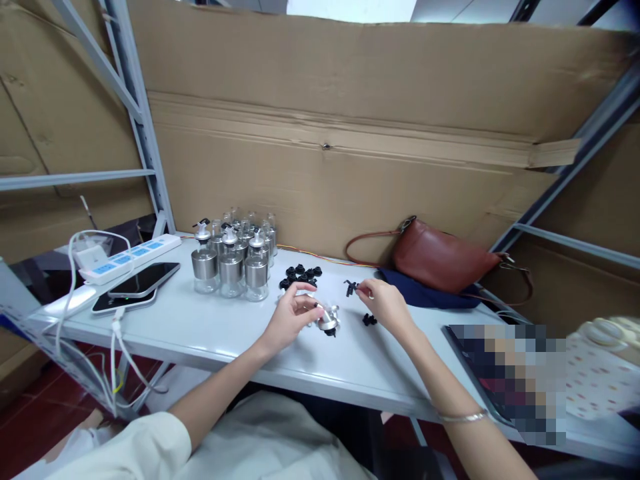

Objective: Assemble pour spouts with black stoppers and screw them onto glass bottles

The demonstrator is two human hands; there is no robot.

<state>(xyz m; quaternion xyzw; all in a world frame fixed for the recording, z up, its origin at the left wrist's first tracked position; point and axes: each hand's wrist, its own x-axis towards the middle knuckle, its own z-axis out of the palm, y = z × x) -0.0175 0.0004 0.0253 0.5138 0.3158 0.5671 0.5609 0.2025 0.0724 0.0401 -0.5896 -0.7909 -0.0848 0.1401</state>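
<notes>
My left hand [289, 316] grips a small silver pourer cap [329, 319] just above the white table [200, 330]. Between the fingertips of my right hand [384, 302] is a small black plastic part [351, 287], held a little right of the cap. Another black part [369, 320] lies on the table below my right hand. Behind my left hand sits a pile of several black parts [301, 275]. Several glass bottles with metal sleeves [235, 260] stand in a group at the back left, some fitted with pourer caps.
Two phones [136, 287] and a white power strip [131, 258] with cables lie at the table's left end. A brown leather bag [440, 259] rests on dark blue cloth at the back right. Cardboard lines the wall behind. A blurred flat object [505, 373] lies at the right.
</notes>
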